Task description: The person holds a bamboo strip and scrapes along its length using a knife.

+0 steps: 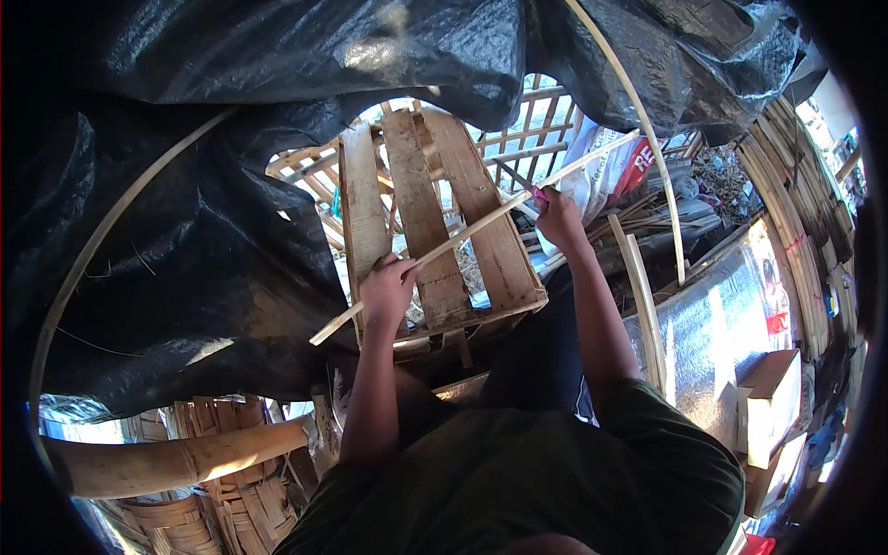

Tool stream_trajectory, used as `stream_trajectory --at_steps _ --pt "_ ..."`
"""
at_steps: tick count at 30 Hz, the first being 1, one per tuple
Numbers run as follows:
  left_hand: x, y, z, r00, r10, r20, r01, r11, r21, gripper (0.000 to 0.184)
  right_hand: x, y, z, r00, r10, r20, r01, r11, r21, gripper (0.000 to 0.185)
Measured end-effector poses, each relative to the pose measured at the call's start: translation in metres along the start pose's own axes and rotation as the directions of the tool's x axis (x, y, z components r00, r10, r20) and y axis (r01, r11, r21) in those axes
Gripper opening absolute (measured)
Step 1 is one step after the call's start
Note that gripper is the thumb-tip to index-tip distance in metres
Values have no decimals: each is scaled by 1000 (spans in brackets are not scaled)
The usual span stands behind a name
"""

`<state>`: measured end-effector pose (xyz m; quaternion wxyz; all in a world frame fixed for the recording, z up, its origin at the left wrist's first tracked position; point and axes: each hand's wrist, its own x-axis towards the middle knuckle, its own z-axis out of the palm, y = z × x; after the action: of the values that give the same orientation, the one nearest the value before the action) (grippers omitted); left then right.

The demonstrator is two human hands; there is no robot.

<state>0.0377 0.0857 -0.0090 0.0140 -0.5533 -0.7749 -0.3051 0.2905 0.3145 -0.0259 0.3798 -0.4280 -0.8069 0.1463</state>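
Observation:
A long, pale bamboo strip (pixel 472 231) slants across the view, low at the left and high at the right. My left hand (pixel 388 289) is closed around it near its lower end. My right hand (pixel 561 220) grips a knife (pixel 518 179) with a pinkish handle; its blade points up and left, crossing close to the strip. Whether the blade touches the strip I cannot tell. Under both hands is a slatted wooden crate (pixel 499 254) made of broad, worn boards.
Black plastic sheeting (pixel 185 240) drapes at the left and overhead, with curved bamboo strips (pixel 638 102) across it. A printed white sack (pixel 601 166) lies beyond my right hand. Cardboard boxes (pixel 770 407) stand at the right. A thick bamboo pole (pixel 176 462) is lower left.

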Motion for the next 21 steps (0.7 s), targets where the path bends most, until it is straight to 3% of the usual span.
stream_trajectory --at_steps 2,3,6,7,8,10,11,14,16,17,18,20,21 --pt "3 2 2 1000 -5 3 4 999 36 17 -2 -1 2 939 283 195 -292 956 20 32" --pt "4 3 3 1000 -5 0 5 997 78 19 3 -1 4 893 423 150 -392 898 -199 39" --pt "3 5 1 999 -30 23 28 996 89 21 2 10 17 847 515 134 -482 849 -217 52" --pt "3 3 4 999 -41 31 40 997 59 23 -1 6 28 879 462 113 -443 882 -163 53" --pt "3 1 5 998 -45 34 43 998 54 23 -10 4 32 956 213 202 -155 950 -271 55" --pt "4 -2 7 999 -21 28 19 996 85 25 0 -2 40 797 467 382 -442 883 -157 57" --pt "4 -3 6 999 -24 29 21 996 82 25 8 18 42 872 339 353 -291 939 -183 61" --pt "2 -2 5 999 -14 36 11 998 68 25 15 39 46 819 546 175 -531 837 -129 59" --pt "2 -3 4 999 -25 29 24 998 51 25 8 38 46 904 411 121 -371 893 -255 54" --pt "1 -3 4 999 -29 36 27 998 51 25 13 40 37 883 425 198 -369 890 -267 55" --pt "2 -3 3 999 -17 37 14 998 58 25 22 44 24 808 470 355 -421 882 -211 58" --pt "1 -3 6 999 -7 41 5 998 55 26 28 22 -5 726 597 342 -570 800 -188 60" --pt "3 -5 6 998 -34 51 31 998 56 26 24 56 24 837 504 212 -440 851 -288 60"
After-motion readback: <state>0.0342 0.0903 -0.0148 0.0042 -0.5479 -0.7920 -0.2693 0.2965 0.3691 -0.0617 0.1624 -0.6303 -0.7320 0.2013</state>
